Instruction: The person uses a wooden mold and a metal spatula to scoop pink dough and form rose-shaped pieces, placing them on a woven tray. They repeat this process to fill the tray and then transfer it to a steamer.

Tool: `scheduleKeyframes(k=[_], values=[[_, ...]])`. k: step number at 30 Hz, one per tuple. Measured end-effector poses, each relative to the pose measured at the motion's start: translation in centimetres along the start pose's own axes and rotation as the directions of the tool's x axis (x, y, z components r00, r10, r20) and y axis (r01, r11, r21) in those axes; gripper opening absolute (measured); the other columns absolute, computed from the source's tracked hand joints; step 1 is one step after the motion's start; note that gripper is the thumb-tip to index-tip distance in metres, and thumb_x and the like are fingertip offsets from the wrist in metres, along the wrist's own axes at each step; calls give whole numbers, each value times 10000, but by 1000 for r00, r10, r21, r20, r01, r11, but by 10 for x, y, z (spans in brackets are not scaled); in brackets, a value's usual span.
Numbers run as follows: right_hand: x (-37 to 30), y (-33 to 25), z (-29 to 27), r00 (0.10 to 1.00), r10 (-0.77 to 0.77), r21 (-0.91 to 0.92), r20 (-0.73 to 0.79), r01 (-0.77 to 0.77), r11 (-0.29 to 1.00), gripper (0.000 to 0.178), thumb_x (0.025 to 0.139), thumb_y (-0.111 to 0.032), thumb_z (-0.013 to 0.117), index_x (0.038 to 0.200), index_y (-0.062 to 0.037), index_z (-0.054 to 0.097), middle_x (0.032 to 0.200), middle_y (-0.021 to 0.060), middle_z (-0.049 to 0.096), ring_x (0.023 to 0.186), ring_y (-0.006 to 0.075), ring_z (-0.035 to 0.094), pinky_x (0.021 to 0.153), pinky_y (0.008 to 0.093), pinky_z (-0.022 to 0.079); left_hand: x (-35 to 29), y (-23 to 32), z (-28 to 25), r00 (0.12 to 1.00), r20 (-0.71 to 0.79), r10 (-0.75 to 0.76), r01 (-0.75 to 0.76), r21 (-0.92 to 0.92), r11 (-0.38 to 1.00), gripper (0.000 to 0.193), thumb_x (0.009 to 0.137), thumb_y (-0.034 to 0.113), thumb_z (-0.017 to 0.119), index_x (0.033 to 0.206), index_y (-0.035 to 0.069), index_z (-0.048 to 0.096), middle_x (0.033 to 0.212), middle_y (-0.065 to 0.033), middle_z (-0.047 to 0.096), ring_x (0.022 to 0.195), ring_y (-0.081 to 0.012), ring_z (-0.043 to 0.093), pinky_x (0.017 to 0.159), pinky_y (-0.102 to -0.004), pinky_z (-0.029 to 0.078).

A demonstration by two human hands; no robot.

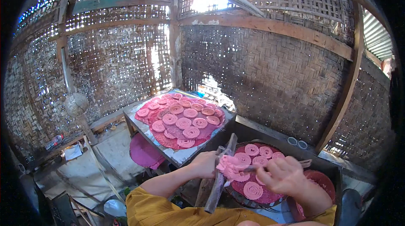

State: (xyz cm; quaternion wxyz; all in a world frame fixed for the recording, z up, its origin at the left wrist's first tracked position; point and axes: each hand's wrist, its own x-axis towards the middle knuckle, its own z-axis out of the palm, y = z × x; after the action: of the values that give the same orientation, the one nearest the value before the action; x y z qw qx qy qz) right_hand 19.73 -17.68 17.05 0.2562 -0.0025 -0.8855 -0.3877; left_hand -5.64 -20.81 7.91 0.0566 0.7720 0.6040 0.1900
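Observation:
My left hand (203,165) is closed around a rough wooden bar (215,192) that slants across in front of me. A clump of soft pink dough (229,167) clings to the bar beside my fingers. My right hand (283,176) is closed on a thin wooden stick (304,164), whose other end reaches the dough. Under both hands lies a round dark-rimmed tray (241,201) with a pink surface. Several pink dough spirals (253,190) rest on it, some hidden by my right hand.
Ahead to the left, a table (183,155) bears round pink mats covered with more spirals. A reddish-pink basin (324,179) stands right of the tray. A purple round thing (145,152) sits below the table edge. Woven bamboo walls (270,70) close in the corner.

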Motion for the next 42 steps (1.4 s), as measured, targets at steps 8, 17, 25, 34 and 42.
scheduleKeyframes(k=[8, 17, 25, 34, 42], values=[[1, -17, 19, 997, -59, -44, 51, 61, 997, 174, 681, -187, 590, 850, -148, 570, 630, -53, 409, 586, 81, 447, 472, 243, 269, 12, -6, 11, 997, 66, 29, -27, -22, 999, 321, 597, 290, 606, 789, 33, 593, 796, -192, 571, 778, -364, 553, 705, -416, 447], [-39, 21, 23, 834, 549, 227, -51, -526, 820, 369, 515, -260, 735, 829, -149, 575, 599, 19, 489, 529, 204, 505, 470, 325, 372, 9, -67, 34, 997, -7, 73, -61, -642, 765, 364, 656, 169, 620, 977, 8, 558, 874, -143, 596, 810, -256, 585, 702, -338, 462], [-51, -4, 65, 812, 549, 461, 196, -571, 680, 298, 589, -287, 719, 796, -136, 568, 611, 32, 531, 542, 200, 551, 473, 314, 420, 13, -79, 24, 999, 4, 36, -17, -829, 559, 329, 671, 104, 668, 974, 49, 554, 976, -38, 570, 880, -116, 526, 805, -284, 419], [-34, 13, 48, 819, 476, 540, 321, -571, 618, 271, 740, -350, 591, 897, -129, 587, 690, 79, 596, 596, 250, 582, 507, 349, 455, 6, -55, 3, 996, -89, -11, -1, -135, 991, 359, 659, 289, 616, 978, 132, 563, 984, -101, 569, 877, -277, 553, 762, -348, 440], [-1, 37, 19, 769, 223, 360, 599, -508, 783, 298, 804, -372, 487, 709, -99, 556, 541, 120, 536, 544, 299, 564, 467, 410, 447, 0, 1, -12, 993, -60, -102, 104, 30, 994, 335, 647, 336, 587, 900, 117, 595, 935, -112, 550, 872, -274, 537, 742, -371, 442]])
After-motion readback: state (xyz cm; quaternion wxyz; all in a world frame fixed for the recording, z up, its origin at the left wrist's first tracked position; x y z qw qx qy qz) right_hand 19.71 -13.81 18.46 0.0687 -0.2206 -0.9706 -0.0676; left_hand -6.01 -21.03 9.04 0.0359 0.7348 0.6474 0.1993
